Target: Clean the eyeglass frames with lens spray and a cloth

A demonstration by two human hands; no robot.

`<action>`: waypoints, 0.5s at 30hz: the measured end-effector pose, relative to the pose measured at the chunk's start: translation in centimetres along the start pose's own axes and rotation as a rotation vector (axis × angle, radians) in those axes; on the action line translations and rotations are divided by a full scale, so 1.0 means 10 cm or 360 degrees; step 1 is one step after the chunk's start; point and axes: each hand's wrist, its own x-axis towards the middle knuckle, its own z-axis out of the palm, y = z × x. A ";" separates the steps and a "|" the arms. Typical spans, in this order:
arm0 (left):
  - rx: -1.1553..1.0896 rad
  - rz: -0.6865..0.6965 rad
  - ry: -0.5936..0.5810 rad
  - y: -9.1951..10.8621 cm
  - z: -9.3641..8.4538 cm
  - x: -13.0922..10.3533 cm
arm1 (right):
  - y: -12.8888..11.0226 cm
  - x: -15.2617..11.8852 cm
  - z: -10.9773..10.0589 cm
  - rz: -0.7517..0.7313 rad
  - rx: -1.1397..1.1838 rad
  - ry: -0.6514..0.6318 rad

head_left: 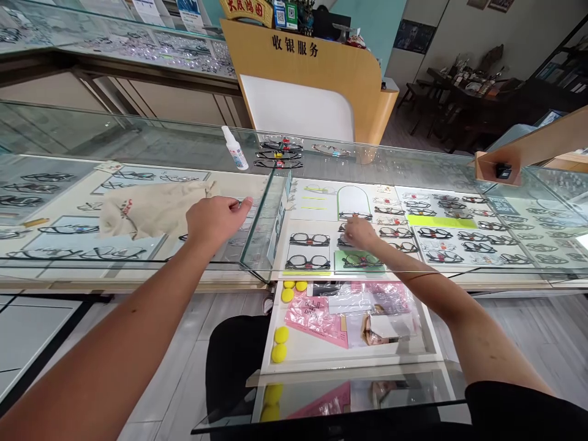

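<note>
My left hand [215, 222] is closed over the glass counter, beside a beige cloth bag [147, 208]; what its fingers hold, if anything, is too small to make out. Inside the display case, my right hand [359, 233] reaches among rows of eyeglasses, its fingers bent down at a dark pair near a small arched mirror [353, 201]. Whether it grips that pair is hidden. Closer to me lie black-framed glasses [309, 262] and a pair on a green card [361, 261]. More frames [435, 233] fill the white tray to the right.
An open drawer [349, 361] holds pink packets [316, 315] and several yellow round cases [279, 353]. On the glass top stand a white spray bottle [235, 149] and stacked glasses [278, 155]. A glass divider [266, 223] rises between my hands. Behind is a wooden cashier desk [303, 67].
</note>
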 end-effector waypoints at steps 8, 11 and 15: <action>0.0008 0.0015 0.0009 -0.02 0.02 0.02 | -1.24 -1.09 -0.20 -0.0783 0.0192 -0.0607; 0.0015 0.0057 0.0036 -0.03 0.04 0.02 | -1.47 -1.50 -0.59 -0.1166 0.0324 -0.0670; 0.0037 0.0069 0.0035 -0.01 0.04 0.01 | -1.25 -1.37 -1.20 -0.1056 0.0372 -0.0134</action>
